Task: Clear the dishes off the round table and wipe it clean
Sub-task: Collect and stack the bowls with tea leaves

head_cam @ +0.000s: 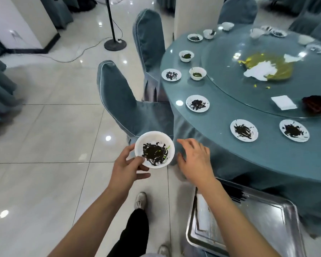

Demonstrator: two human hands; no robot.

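Note:
My left hand [127, 168] grips a white bowl [154, 149] smeared with dark residue, held over the floor left of the round table [248, 160]. My right hand [195, 160] hovers just right of the bowl, fingers spread, holding nothing. The blue-clothed table carries several dirty white plates, such as one plate [244, 130] near its front edge, and small bowls like the small bowl [197, 73] further back. Its glass turntable [230, 93] bears a yellow-green spill [280, 69] with crumpled white tissues.
A metal tray [267, 219] sits low at the bottom right, under my right forearm. Two blue-covered chairs [122, 101] stand at the table's left. A fan stand [115, 44] with cables rests on the tiled floor behind. A folded white napkin [283, 102] and a dark red item [317, 104] lie on the turntable.

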